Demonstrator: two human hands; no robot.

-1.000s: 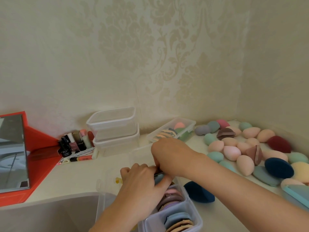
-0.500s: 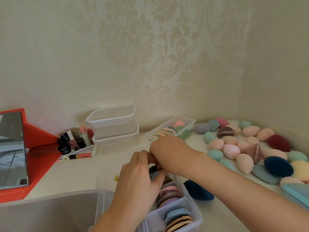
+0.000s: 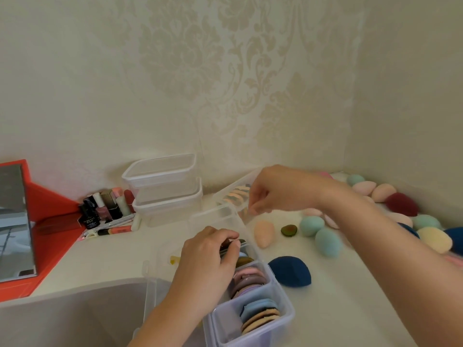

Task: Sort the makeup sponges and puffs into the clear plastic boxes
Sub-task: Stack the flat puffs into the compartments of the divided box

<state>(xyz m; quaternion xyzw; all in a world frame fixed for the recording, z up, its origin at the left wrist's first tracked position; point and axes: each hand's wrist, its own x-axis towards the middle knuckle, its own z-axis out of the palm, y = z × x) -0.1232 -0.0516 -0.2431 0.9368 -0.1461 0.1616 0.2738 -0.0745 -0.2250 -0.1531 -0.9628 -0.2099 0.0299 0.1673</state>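
Note:
A divided clear box (image 3: 288, 319) stands at the front with round puffs on edge: a pink and purple stack (image 3: 248, 279) and a blue and beige stack (image 3: 260, 314). My left hand (image 3: 210, 254) curls over its far compartment and grips the dark puffs there. My right hand (image 3: 270, 191) hovers above the table behind the box, fingers curled, nothing visible in them. Loose on the table lie a navy sponge (image 3: 290, 271), a peach sponge (image 3: 264, 232), a small olive puff (image 3: 288, 230) and two teal sponges (image 3: 312, 225). A second clear box with puffs (image 3: 235, 194) sits behind.
Two stacked clear boxes (image 3: 162, 186) stand by the wall. Nail polish bottles (image 3: 102, 209) and a red-framed mirror (image 3: 15, 221) are at the left. A large clear bin (image 3: 75, 316) fills the front left. Several more sponges, one maroon (image 3: 402, 204), crowd the right corner.
My right hand has lifted off the divided box and moved up and to the right. My left hand stays on the far compartment. The peach sponge and olive puff have come into view.

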